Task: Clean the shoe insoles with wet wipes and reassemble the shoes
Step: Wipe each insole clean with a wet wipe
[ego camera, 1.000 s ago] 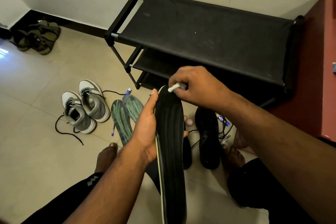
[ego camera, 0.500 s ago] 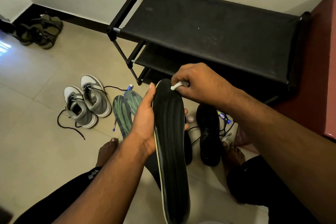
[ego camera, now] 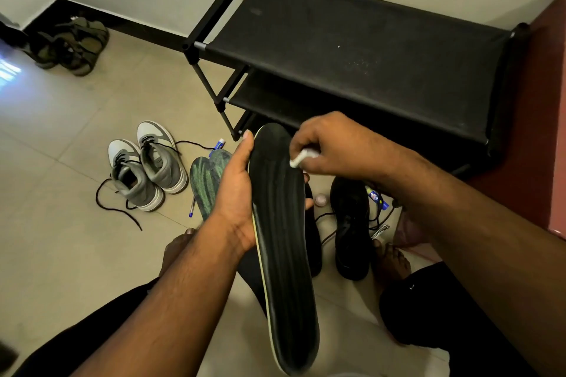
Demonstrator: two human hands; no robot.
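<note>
Two hands busy — left hand (ego camera: 235, 193) grasps black insole (ego camera: 281, 239), right hand (ego camera: 333, 144) pinches wet wipe (ego camera: 301, 157) at far toe end — wiping step, next stroke probably runs down toward near heel.

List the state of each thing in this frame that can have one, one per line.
Long black ribbed insole: out of its shoe, held up off the floor.
Left hand: grip wrapped round the insole's edge.
Right hand: pinching the wipe.
Small white wet wipe: balled up, pressed on the insole's toe end.
Two green patterned insoles: out, lying on the floor.
Grey high-top sneakers: upright, laces undone.
Black shoe: upright on the floor.
</note>
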